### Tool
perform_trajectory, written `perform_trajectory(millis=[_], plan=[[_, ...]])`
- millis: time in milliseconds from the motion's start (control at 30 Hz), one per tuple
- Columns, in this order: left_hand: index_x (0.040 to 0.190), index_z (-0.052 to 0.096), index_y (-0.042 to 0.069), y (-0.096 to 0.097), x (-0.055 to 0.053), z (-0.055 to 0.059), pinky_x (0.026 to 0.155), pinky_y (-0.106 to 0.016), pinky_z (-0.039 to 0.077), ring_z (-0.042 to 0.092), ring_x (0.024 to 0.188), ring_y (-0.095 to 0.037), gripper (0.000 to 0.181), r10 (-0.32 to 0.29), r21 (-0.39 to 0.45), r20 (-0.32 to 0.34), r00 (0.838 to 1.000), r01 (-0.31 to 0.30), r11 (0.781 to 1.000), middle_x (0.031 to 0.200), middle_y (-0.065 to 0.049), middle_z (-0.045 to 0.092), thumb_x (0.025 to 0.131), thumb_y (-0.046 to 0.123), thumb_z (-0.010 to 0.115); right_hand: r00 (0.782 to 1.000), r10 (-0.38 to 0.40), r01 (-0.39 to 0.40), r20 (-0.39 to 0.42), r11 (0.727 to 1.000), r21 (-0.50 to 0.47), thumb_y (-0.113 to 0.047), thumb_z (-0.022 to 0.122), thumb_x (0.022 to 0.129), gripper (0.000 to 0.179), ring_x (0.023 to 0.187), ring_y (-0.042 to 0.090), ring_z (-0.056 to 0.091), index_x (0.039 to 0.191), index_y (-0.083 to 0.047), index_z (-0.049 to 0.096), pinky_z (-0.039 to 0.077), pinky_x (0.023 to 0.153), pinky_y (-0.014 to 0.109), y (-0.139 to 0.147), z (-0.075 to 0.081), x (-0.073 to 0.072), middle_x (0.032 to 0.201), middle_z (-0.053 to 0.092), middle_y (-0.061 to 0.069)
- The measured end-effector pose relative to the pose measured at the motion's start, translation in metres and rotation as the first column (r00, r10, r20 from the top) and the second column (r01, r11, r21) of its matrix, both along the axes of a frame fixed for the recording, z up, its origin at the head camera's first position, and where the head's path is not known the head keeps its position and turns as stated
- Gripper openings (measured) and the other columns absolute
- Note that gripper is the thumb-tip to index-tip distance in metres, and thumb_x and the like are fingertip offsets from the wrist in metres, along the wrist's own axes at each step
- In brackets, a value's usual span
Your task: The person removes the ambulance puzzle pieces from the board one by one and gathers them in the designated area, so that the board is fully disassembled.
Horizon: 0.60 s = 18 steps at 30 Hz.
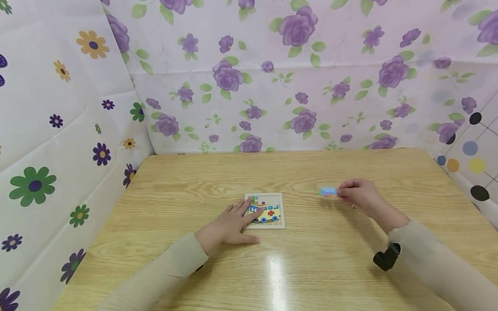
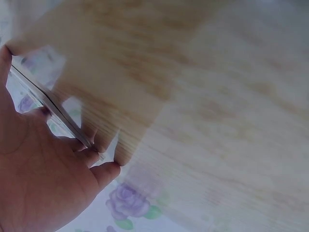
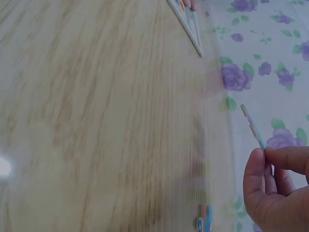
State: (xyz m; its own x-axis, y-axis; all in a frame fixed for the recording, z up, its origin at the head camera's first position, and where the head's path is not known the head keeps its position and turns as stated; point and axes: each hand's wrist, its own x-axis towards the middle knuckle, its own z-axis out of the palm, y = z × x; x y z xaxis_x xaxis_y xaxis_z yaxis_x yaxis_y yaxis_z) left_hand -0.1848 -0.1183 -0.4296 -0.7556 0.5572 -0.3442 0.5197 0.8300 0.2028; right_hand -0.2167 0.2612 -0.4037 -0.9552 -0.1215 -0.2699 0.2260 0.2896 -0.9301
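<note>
Head view, nearest first: a black device [image 1: 387, 257] sits on the right sleeve [image 1: 432, 255], to the right of the board and closer to the person. The left hand [image 1: 233, 224] lies at the board's left side, fingers spread, some resting over its picture, thumb on the table [image 1: 202, 172] just off the board's near edge. The board [image 1: 282, 211] shows a yellow ambulance, with a pale patch at its upper right. Well to the right, about level with the board's far edge, is the piece [image 1: 328, 191], blue, its right end pinched between thumb and fingers of the right hand [image 1: 362, 196]. Its long axis runs roughly sideways, the free end pointing leftward to the board; the right hand is nearer that pale patch's side. Beneath that hand, something small [image 1: 354, 206] is too tiny to identify. Beyond the board hangs flowered cloth [image 1: 227, 77].
</note>
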Motion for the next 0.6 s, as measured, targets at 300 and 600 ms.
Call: perform_trajectory(millis=[300, 600], plan=[[0.153, 0.01, 0.035, 0.0, 0.001, 0.001, 0.117, -0.052, 0.008, -0.001, 0.148, -0.028, 0.086, 0.001, 0.006, 0.006, 1.0, -0.001, 1.0, 0.16, -0.009, -0.008, 0.084, 0.071, 0.048, 1.0, -0.021, 0.022, -0.022, 0.998, 0.066, -0.008, 0.059, 0.093, 0.021, 0.08, 0.005, 0.065, 0.107, 0.007, 0.055, 0.056, 0.077, 0.027, 0.009, -0.011, 0.001, 0.085, 0.062, -0.005], [0.153, 0.01, 0.035, 0.0, 0.001, 0.001, 0.117, -0.053, 0.007, -0.002, 0.148, -0.028, 0.086, 0.007, 0.024, 0.005, 1.0, -0.007, 1.0, 0.16, -0.008, -0.008, 0.084, 0.071, 0.048, 0.999, -0.043, 0.044, -0.007, 0.994, 0.099, -0.006, 0.059, 0.093, 0.019, 0.076, 0.006, 0.064, 0.105, 0.008, 0.055, 0.055, 0.072, 0.026, 0.01, -0.016, 0.0, 0.082, 0.062, -0.004]])
